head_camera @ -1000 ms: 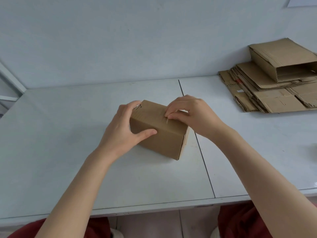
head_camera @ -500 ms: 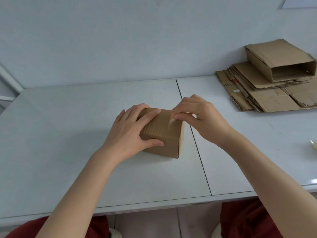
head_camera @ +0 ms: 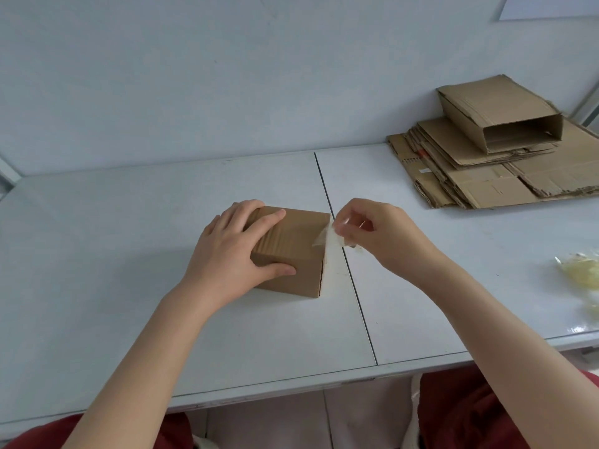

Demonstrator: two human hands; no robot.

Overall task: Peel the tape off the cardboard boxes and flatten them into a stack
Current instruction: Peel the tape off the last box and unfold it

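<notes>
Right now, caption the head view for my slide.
Left hand holds the cardboard box while right hand peels tape off its top.

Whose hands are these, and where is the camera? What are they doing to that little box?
There is no machine here, just a person. The camera sits on their head and looks down, so you see mostly arms and hands. The left hand holds a small cardboard box steady on the white table. The right hand pinches clear tape and peels it off the box. Far right lies a stack of flattened boxes, with one unflattened box on top. A crumpled yellowish wad, perhaps old tape, sits nearer.
</notes>
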